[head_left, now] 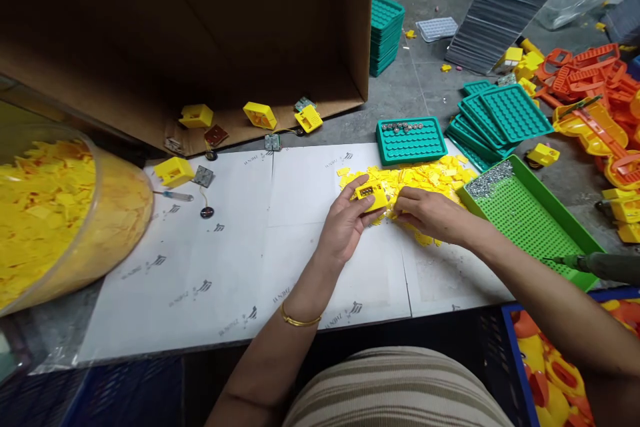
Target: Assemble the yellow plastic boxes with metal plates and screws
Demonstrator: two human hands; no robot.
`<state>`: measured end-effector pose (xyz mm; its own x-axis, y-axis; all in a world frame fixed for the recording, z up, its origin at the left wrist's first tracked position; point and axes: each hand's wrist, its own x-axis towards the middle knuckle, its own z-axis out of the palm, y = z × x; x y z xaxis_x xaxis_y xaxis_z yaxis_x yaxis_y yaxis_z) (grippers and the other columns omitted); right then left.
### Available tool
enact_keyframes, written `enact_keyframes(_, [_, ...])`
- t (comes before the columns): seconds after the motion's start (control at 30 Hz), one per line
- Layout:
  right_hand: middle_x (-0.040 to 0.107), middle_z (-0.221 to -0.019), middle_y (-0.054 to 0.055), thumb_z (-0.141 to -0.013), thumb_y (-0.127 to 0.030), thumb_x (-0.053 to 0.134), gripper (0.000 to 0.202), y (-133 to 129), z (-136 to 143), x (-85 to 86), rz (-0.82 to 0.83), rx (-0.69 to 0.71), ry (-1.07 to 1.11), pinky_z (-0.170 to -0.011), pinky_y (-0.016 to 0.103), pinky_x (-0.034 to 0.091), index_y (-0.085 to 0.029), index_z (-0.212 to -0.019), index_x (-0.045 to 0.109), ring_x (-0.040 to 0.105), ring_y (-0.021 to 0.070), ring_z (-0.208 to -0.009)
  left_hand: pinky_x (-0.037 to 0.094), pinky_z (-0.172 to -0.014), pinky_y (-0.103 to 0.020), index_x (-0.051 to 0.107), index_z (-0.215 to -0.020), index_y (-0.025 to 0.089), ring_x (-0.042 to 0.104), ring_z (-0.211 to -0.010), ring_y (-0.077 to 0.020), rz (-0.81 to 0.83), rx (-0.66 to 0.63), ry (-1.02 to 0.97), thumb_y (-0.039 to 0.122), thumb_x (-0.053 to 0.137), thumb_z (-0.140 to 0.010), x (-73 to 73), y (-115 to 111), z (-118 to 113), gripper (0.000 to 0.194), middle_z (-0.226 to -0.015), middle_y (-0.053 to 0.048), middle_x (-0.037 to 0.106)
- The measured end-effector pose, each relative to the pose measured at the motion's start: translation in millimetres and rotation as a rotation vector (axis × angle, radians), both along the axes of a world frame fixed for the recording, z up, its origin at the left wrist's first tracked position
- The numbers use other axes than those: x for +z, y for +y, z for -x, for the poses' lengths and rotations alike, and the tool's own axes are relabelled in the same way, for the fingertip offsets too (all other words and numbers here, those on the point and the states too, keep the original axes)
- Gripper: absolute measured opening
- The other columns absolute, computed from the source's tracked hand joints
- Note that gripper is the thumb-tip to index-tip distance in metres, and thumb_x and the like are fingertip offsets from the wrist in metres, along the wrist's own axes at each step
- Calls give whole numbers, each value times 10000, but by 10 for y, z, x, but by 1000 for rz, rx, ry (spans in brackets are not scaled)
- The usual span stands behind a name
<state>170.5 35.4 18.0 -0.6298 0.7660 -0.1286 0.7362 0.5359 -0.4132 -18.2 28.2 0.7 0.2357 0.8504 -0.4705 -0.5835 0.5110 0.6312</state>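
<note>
My left hand [345,217] is closed on a small yellow case [375,196], whose opening shows dark and metallic parts inside. Just right of it, my right hand [419,211] has its fingers bent together over a pile of flat yellow pieces [440,177]; what they hold, if anything, is too hidden to tell. The pile lies on the white printed sheet [305,200]. Behind it stands a teal tray [413,147] with several small round metal parts along its back rows. To the right, a green perforated tray [535,227] has silver screws [491,178] in its upper left corner.
A large tub [123,213] of yellow pieces stands at the left, beside a cardboard box [345,97]. Yellow cases [173,173], circuit boards [203,176] and a screwdriver [175,195] lie nearby. A power tool [613,267] overhangs the green tray. Orange parts [585,80] are heaped at right.
</note>
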Motion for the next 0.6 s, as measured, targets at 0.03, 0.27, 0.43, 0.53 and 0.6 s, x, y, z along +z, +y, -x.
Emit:
enact_keyframes(0.03, [575, -862, 44, -901, -204, 464, 122, -24, -28, 17, 7, -51, 112, -596, 271, 389, -182, -892, 583, 522, 135, -708, 535, -851, -322, 591, -1095, 186, 653, -925, -166, 0, 0, -12, 116, 666, -729, 1, -7, -8, 380, -1077, -50, 651])
enact_keyframes(0.27, [626, -715, -3, -768, -395, 675, 256, -221, 138, 13, 305, -764, 978, -581, 284, 528, -197, -923, 626, 600, 118, -589, 497, -918, -417, 610, -1080, 179, 643, -997, -214, -12, -39, -102, 259, 606, -819, -36, -62, -69, 273, -1120, -88, 656])
enact_keyframes(0.43, [671, -739, 13, -684, -379, 746, 249, -227, 400, -67, 319, -911, 1123, -572, 256, 558, -175, -777, 638, 657, 139, -665, 481, -933, -389, 598, -1100, 189, 643, -975, -185, -73, -61, -60, 253, 617, -823, -68, -110, -118, 285, -1081, -66, 666])
enact_keyframes(0.53, [685, -748, 20, -708, -348, 725, 205, -230, 461, -88, 245, -931, 1119, -550, 243, 548, -172, -780, 650, 662, 143, -667, 481, -936, -375, 601, -1100, 190, 631, -1001, -177, -84, -56, -59, 249, 604, -835, -62, -127, -134, 271, -1098, -58, 658])
enact_keyframes(0.6, [692, -751, 24, -718, -334, 713, 186, -239, 467, -87, 263, -925, 1099, -568, 253, 553, -171, -786, 654, 666, 146, -657, 480, -937, -365, 609, -1089, 194, 632, -989, -168, -80, -46, -61, 247, 604, -832, -56, -132, -140, 262, -1088, -52, 659])
